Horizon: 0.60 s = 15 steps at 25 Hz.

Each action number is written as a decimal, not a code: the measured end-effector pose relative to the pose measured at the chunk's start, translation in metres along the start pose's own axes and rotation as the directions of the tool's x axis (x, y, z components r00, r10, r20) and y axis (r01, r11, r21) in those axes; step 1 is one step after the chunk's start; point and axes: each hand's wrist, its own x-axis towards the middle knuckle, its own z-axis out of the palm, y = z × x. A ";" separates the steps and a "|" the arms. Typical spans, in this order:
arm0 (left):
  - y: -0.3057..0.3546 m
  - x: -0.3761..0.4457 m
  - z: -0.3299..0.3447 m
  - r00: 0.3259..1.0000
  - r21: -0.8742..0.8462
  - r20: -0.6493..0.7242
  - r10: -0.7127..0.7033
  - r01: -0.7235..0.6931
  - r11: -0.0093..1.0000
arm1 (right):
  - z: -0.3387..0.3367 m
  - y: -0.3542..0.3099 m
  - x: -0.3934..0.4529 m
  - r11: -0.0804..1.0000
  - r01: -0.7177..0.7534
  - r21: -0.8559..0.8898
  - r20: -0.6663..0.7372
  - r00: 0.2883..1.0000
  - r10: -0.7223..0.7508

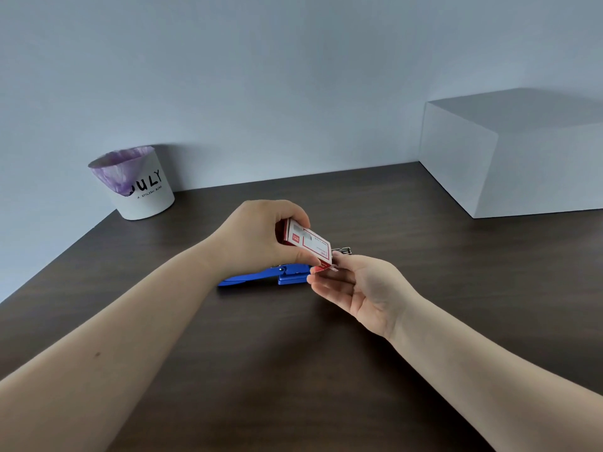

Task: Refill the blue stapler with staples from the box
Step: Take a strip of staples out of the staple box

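The blue stapler (261,276) lies opened flat on the dark wooden table (293,353), its metal end (344,251) poking out behind the box. My left hand (257,239) grips a small red and white staple box (305,243) above the stapler, tilted with its lower end down to the right. My right hand (359,288) is palm up just under that end, with its fingertips touching the box's open flap. Staples themselves are too small to make out.
A white round bin (140,187) with a purple liner stands at the table's back left corner. A large white box (509,151) occupies the back right. A pale wall runs behind the table.
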 end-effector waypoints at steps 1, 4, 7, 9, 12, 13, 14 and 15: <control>-0.002 -0.001 -0.001 1.000 -0.011 -0.007 -0.007 0.007 1.000 | 0.000 0.000 0.000 1.000 0.022 -0.008 -0.023 0.999 -0.022; -0.010 -0.005 -0.001 0.999 -0.092 -0.028 -0.033 0.031 0.995 | 0.001 0.000 0.001 0.997 0.072 -0.002 -0.112 0.991 -0.072; -0.022 -0.011 -0.001 0.996 -0.239 -0.033 -0.088 0.077 0.968 | -0.001 -0.003 0.000 0.993 0.085 0.084 -0.162 0.984 -0.070; -0.031 -0.015 0.000 0.991 -0.346 -0.027 -0.128 0.111 0.932 | -0.004 -0.007 -0.002 0.985 0.087 0.151 -0.164 0.985 -0.062; -0.043 -0.019 0.006 0.984 -0.475 -0.025 -0.177 0.144 0.868 | -0.004 -0.009 -0.001 0.986 0.055 0.160 -0.208 0.978 -0.021; -0.045 -0.019 0.009 0.982 -0.515 -0.024 -0.190 0.150 0.844 | -0.003 -0.010 0.001 0.992 0.033 0.118 -0.227 0.974 -0.005; -0.047 -0.020 0.012 0.980 -0.549 -0.020 -0.199 0.155 0.822 | -0.002 -0.010 0.003 0.998 0.000 0.064 -0.233 0.972 0.015; -0.049 -0.020 0.015 0.979 -0.576 -0.014 -0.205 0.160 0.802 | -0.001 -0.009 0.006 0.999 -0.040 0.010 -0.221 0.974 0.041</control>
